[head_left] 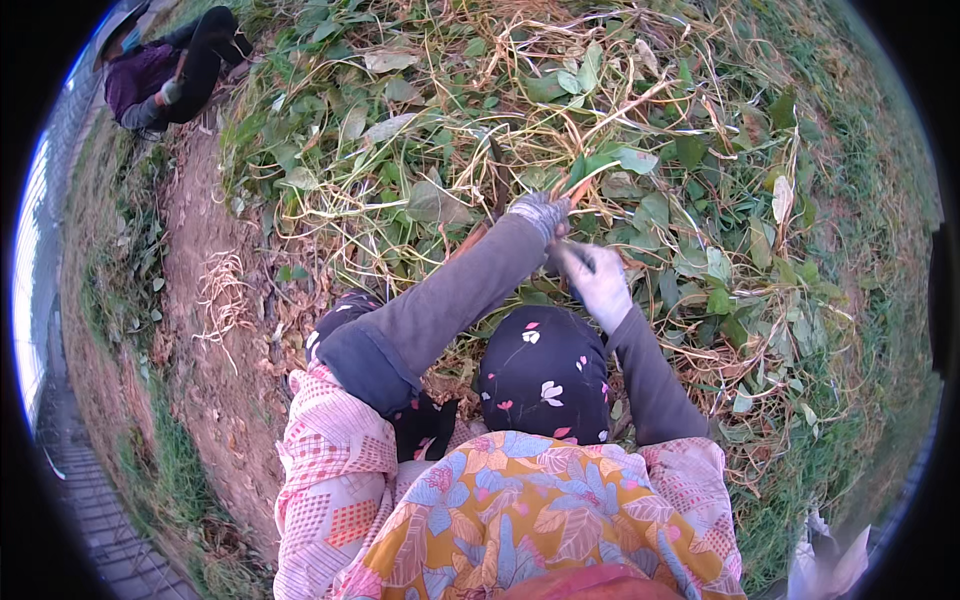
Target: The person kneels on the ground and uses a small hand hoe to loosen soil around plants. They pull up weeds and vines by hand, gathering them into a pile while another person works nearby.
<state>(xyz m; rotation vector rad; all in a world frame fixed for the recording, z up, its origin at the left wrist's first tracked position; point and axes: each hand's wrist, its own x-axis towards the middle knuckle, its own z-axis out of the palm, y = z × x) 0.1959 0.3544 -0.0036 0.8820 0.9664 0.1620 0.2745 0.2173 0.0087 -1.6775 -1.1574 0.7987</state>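
Note:
My left hand (543, 213), in a grey glove, reaches into a wide heap of leafy vines (430, 200). Its fingers are closed around a few stems (582, 188), some orange-brown, with a green leaf standing out past them. Close below it is my right hand (600, 287), in a pale glove, its fingers bent toward the left hand and slightly smeared. What lies between the right hand's fingers is too small to make out. Green and dried yellow leaves tangle with pale, thin stems all around both hands.
A small pile of thin pale pods or stems (225, 295) lies on bare brown soil (200, 400) to the left. Another person (165, 75) crouches at the far left. Grass (870, 330) borders the vines on the right. My knee (545, 370) is just below my hands.

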